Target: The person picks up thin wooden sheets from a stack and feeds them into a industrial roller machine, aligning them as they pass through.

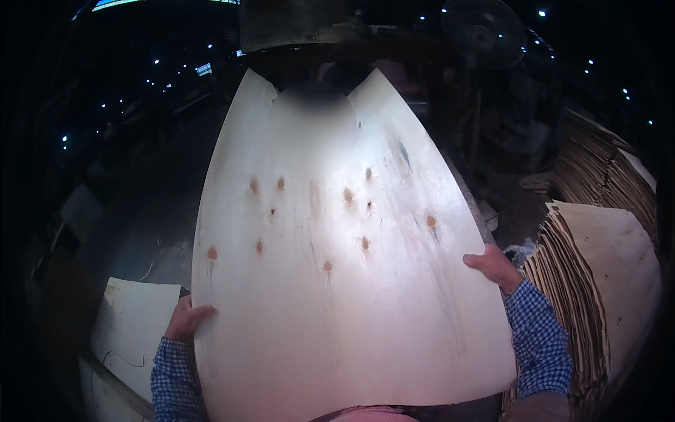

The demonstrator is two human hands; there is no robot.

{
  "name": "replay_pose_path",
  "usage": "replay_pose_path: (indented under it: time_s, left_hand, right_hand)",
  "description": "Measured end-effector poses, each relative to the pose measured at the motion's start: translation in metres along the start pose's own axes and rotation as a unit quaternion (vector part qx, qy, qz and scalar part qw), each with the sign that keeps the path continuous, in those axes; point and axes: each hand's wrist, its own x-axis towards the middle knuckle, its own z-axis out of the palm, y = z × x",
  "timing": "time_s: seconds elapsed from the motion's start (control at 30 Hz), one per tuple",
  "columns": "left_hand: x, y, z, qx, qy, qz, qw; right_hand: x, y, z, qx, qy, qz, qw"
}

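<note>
A large pale wood veneer sheet (302, 309) with several brown knots fills the middle of the head view, its far corners rising on either side of a dark rounded patch. My left hand (188, 318) is closed on its left edge, thumb lying on top and fingers out of sight beneath. Farther up the right edge, my right hand (496, 269) grips the sheet the same way, thumb over the face. The sheet bows a little between the two hands. Both forearms wear blue checked sleeves.
To the right stands a tall stack of veneer sheets (580, 295), with another stack (605, 169) behind it. At the lower left lies a pale sheet (137, 323). A round fan (484, 34) is at the back right. The surroundings are dark, with small lights.
</note>
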Motion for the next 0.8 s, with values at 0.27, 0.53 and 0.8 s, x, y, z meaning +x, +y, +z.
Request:
replay_pose_path:
  time_s: [0.27, 0.53, 0.8]
  left_hand:
    - [0.267, -0.121, 0.05, 0.36, -0.019, -0.175, 0.916]
    - [0.259, -0.174, 0.051, 0.159, 0.046, -0.177, 0.97]
    - [0.097, -0.174, 0.11, 0.118, 0.446, -0.033, 0.887]
  right_hand:
    - [0.143, 0.118, -0.067, -0.481, 0.112, 0.261, 0.83]
    - [0.136, 0.247, -0.049, -0.372, 0.313, 0.189, 0.853]
    - [0.134, 0.236, -0.056, -0.291, 0.29, 0.133, 0.902]
